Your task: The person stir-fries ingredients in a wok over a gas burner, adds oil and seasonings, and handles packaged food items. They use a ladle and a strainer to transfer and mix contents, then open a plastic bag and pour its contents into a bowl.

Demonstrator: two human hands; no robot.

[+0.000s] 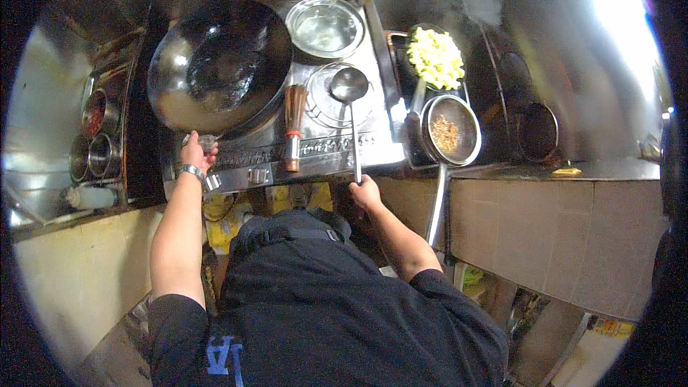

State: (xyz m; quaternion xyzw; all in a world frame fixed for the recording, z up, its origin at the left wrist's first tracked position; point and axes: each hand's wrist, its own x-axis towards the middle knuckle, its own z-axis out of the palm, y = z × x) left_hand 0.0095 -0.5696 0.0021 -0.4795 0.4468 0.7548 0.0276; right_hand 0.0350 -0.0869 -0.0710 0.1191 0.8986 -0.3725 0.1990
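Observation:
My left hand (197,152) is closed at the near rim of a large dark wok (222,72), where the wok's ear handle, with something greyish around it, shows at the fingers. The wok's inside is wet and shiny, with no food visible in it. The fingers of my right hand (365,192) wrap round the end of a long-handled ladle (350,86). Its bowl points away from me, over the steel stove top (380,125). Between my hands lies a bamboo wok brush (294,129) with a red band.
Behind the ladle stands a metal basin (325,27) of liquid. To the right, pale chopped vegetables (435,59) sit in a strainer, with a long-handled sieve (451,131) of brown bits nearer me. Metal containers (100,154) stand at far left. Steam rises at the back.

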